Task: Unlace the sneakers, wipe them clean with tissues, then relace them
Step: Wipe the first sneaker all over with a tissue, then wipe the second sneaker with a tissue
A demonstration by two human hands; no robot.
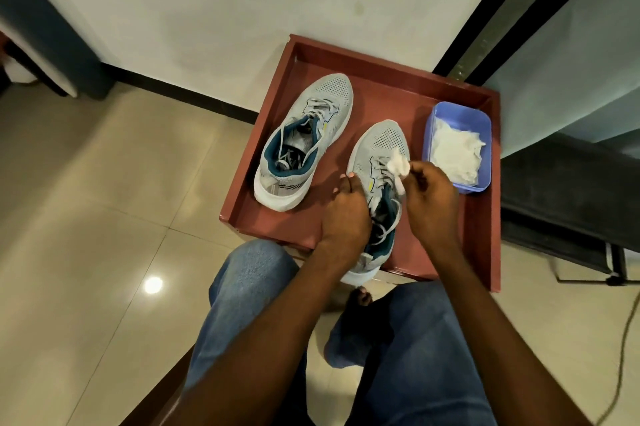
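Our left hand (344, 214) gripping the near sneaker (377, 183), our right hand (427, 197) pinching a crumpled tissue (398, 165) on its laces, red tray (460, 252) beneath

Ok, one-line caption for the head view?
Left hand steadies a sneaker on the tray while right hand wipes it with tissue.

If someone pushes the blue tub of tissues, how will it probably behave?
The blue tub is thin plastic holding only crumpled tissues, so it is probably very light. It is low and wide with a flat base, so it should slide on the red tray rather than tip. The loose tissues may shift or spill if it is jolted.
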